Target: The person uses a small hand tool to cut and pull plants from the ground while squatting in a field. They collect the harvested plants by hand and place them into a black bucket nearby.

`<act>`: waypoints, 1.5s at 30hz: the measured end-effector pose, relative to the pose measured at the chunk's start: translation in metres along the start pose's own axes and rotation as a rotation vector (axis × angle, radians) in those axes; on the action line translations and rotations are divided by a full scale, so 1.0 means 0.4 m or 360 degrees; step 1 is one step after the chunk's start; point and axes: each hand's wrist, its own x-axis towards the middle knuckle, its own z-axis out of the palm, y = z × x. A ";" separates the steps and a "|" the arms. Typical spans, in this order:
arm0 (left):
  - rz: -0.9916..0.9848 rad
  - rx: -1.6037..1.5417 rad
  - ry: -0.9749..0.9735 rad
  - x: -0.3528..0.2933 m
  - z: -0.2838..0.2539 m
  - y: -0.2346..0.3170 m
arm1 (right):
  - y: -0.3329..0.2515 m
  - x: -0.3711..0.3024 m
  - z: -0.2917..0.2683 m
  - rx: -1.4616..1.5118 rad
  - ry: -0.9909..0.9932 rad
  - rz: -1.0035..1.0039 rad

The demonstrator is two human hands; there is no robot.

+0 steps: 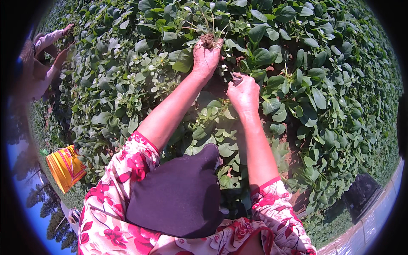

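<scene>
My left hand is closed around the base of an uprooted weed at the top middle. Reddish soil clings to its roots, and thin stems with small leaves fan out above the fingers. Lower and to the right, my right hand is curled into a fist among the leaves. A small dark object shows at its thumb and forefinger; its kind is not clear. Around both hands grow dense, broad-leaved green plants, with a little reddish soil between them.
At the left, another person reaches into the same plants. A yellow container with red markings sits at the lower left. A black box-like object lies at the lower right, beside a pale strip along the field's edge.
</scene>
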 end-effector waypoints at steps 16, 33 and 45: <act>-0.0198 0.1407 -0.0138 0.109 0.105 -0.110 | -0.042 0.078 0.078 0.0091 -0.0128 0.0068; -0.0129 0.0765 -0.0044 0.092 0.022 -0.015 | -0.009 0.091 0.064 0.0273 -0.0084 -0.0094; -0.0325 -0.0320 0.0200 -0.099 -0.314 0.270 | 0.105 -0.100 -0.063 0.0125 0.0089 -0.0136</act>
